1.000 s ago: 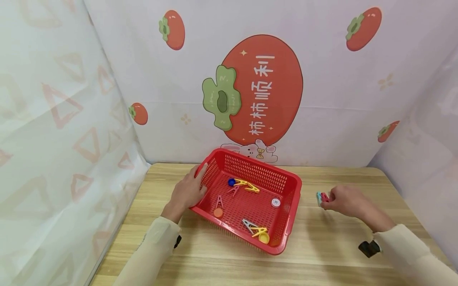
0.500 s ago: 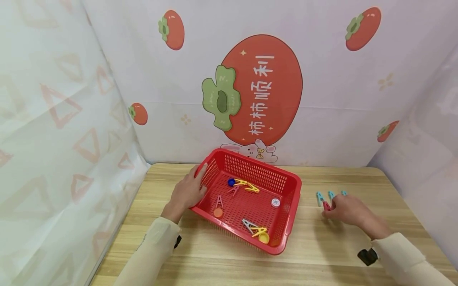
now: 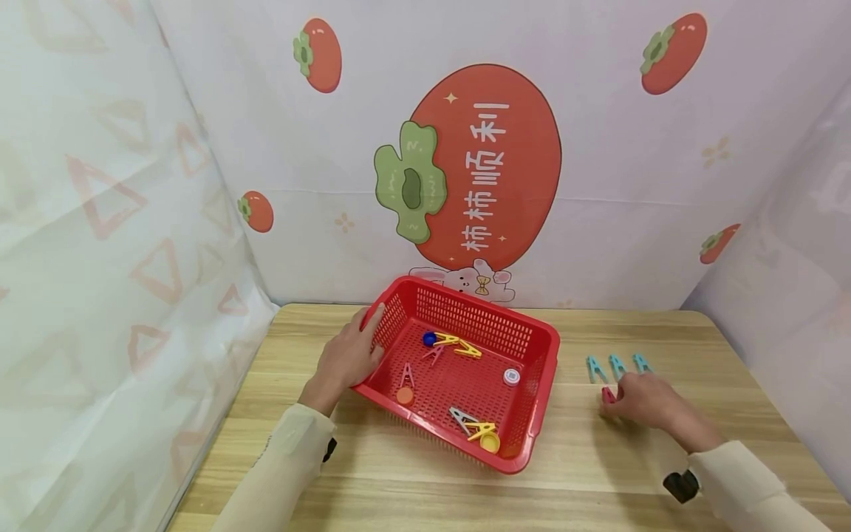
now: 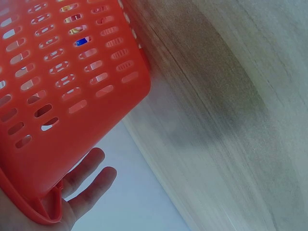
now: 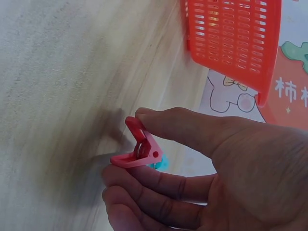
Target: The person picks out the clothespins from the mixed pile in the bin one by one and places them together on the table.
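Note:
My right hand (image 3: 648,403) pinches a pinkish-red clothespin (image 5: 139,149) between thumb and fingers, low over the table at the right. The right wrist view shows its two handles spread between thumb and index finger. Just beyond that hand lie three teal clothespins, the leftmost teal clothespin (image 3: 596,368) being nearest the basket. My left hand (image 3: 349,355) holds the left rim of a red perforated basket (image 3: 459,465). Inside it are several yellow, pink and grey clothespins, including a grey clothespin (image 3: 462,420), plus a blue cap (image 3: 430,338), an orange cap (image 3: 405,395), a white cap (image 3: 511,377) and a yellow cap (image 3: 490,442).
A wooden table (image 3: 372,495) carries everything. Behind it hangs a white backdrop (image 3: 612,251) printed with persimmons, and white cloth walls stand at both sides. The basket sits at an angle in the middle, its back corner near the backdrop.
My right hand has brought the pinkish-red clothespin toward the table's front, away from the teal ones. The three teal clothespins have come into view. My left hand and the basket have stayed put.

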Action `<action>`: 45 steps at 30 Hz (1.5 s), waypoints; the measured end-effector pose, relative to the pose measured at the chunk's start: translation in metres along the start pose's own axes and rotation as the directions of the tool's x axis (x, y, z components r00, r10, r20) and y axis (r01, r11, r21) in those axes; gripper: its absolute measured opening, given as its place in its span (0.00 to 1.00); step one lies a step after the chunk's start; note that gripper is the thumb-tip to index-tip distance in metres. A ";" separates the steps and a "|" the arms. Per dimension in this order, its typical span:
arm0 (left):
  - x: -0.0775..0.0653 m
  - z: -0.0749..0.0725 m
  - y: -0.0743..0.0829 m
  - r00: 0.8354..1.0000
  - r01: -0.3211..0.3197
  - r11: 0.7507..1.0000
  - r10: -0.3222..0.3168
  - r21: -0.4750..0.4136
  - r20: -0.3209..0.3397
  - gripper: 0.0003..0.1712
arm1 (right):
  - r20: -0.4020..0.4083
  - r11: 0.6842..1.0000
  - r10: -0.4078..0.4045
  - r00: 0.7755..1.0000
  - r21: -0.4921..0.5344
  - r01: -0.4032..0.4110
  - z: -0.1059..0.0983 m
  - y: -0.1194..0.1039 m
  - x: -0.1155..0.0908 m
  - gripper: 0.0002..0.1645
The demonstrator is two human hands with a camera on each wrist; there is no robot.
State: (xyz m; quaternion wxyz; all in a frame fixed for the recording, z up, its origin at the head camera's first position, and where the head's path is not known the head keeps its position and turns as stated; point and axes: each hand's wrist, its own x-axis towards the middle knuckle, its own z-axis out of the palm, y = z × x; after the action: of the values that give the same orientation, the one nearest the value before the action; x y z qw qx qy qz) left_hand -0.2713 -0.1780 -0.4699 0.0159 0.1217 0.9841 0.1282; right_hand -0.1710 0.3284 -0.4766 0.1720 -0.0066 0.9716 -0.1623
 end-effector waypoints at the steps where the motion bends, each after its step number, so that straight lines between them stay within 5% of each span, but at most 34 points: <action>1: 0.000 0.000 0.000 1.000 -0.001 1.000 0.001 0.000 -0.002 0.49 | 0.001 1.000 0.001 1.000 0.003 -0.001 0.001 0.001 0.000 0.23; 45: 0.000 0.000 0.000 1.000 0.005 1.000 -0.005 -0.003 0.004 0.49 | 0.002 0.998 0.057 0.998 0.013 -0.057 0.012 0.001 -0.003 0.26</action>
State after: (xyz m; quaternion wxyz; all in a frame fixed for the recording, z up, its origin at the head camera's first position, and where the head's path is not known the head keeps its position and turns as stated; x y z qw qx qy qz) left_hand -0.2712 -0.1779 -0.4702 0.0186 0.1193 0.9842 0.1291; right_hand -0.1646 0.3254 -0.4865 0.1776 0.0220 0.9702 -0.1637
